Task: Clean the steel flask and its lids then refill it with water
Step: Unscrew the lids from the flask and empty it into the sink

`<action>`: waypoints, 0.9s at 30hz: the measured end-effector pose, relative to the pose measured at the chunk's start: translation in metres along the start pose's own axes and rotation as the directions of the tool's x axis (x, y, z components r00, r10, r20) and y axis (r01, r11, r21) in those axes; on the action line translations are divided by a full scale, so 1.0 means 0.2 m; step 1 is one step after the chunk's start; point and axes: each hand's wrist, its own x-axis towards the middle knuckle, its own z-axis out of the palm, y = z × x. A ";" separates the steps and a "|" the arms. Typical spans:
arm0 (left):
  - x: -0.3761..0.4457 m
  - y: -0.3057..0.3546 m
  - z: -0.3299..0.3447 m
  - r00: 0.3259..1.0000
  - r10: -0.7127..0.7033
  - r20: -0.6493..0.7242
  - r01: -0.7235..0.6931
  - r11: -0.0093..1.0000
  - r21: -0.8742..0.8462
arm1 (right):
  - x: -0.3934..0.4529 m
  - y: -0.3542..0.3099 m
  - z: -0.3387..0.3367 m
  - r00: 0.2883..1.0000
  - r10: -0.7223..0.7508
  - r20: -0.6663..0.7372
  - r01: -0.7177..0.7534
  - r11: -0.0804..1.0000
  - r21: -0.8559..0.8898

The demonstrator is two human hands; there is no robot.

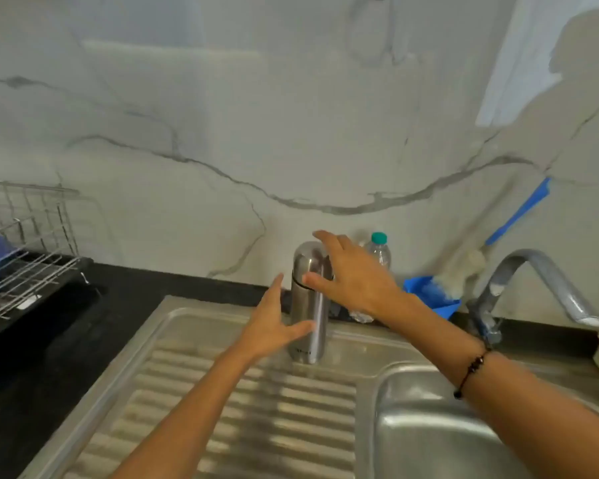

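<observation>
The steel flask (307, 305) stood upright on the draining board (222, 392) beside the sink (412, 426), cap on. Both hands, left hand (274, 326) and right hand (353, 274), reached with fingers released, grasping nothing. Cleaning had seemingly not begun; next, steady the body and unscrew the cap.

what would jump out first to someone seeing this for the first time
The upright steel flask, lid on, standing at the back of the ribbed draining board, with both hands open around it: the left hand by its lower body, the right hand at its cap. Next, the tap at right above the sink basin.
</observation>
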 end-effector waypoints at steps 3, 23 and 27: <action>0.06 0.01 0.04 0.998 0.062 -0.019 -0.064 0.988 -0.142 | 0.12 -0.01 0.01 0.998 0.010 0.066 -0.004 0.995 -0.098; -0.72 0.29 -0.05 0.974 0.152 -0.167 -0.153 0.988 0.005 | -0.51 -0.44 -0.13 0.975 -0.162 -0.151 0.139 0.978 -0.156; -1.04 0.28 -0.04 0.980 0.109 -0.169 -0.109 0.994 0.010 | -0.74 -0.58 -0.12 0.977 -0.185 -0.109 0.173 0.979 -0.110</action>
